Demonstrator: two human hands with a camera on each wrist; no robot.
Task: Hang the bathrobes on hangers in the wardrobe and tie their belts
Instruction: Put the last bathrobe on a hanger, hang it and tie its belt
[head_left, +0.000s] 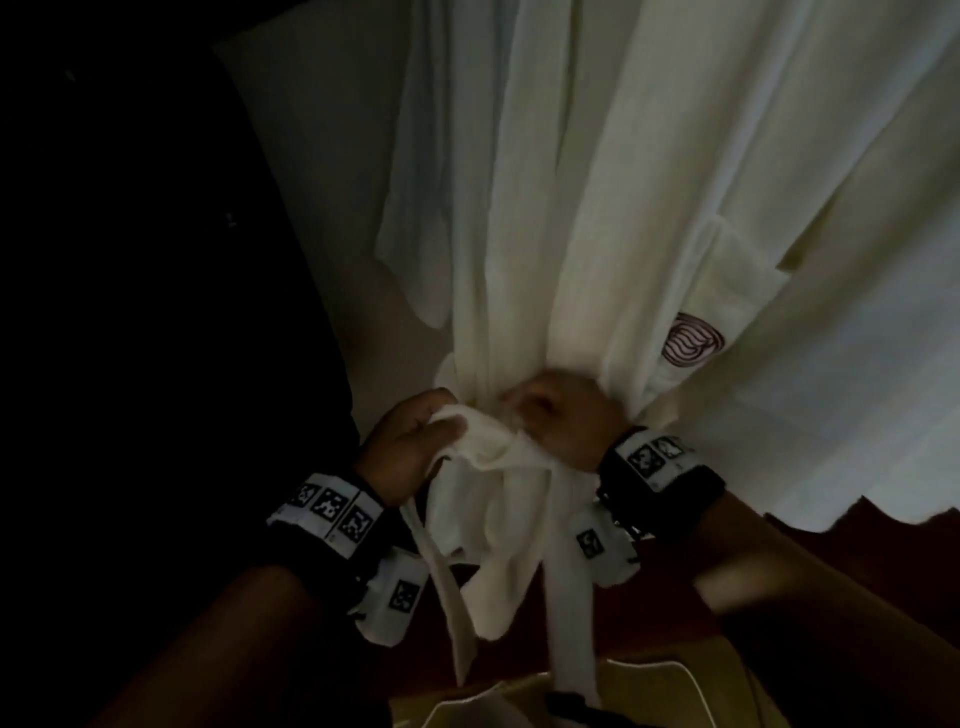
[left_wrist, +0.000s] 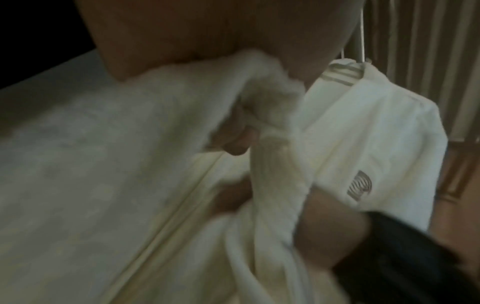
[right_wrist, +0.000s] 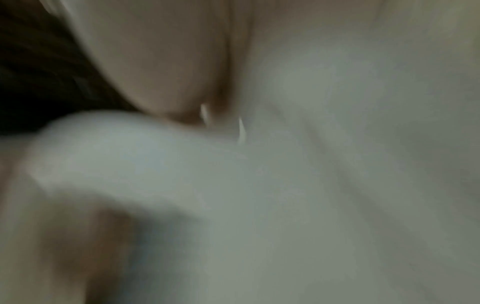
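My left hand (head_left: 410, 441) grips the belt (head_left: 483, 447) at the hanging bathrobe (head_left: 571, 208) waist; right hand (head_left: 561, 415) clenches fabric there too. Knot half-formed, I judge: pull both ends evenly, keep it centred, snug.

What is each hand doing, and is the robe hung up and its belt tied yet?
left hand: grips a bunch of the belt
right hand: curled on the belt at the robe's waist
belt: gathered round the waist, ends hanging loose, knot not seen finished
bathrobe: hanging, cinched at the middle
hanger: holds a robe's collar
logo: showing on the front
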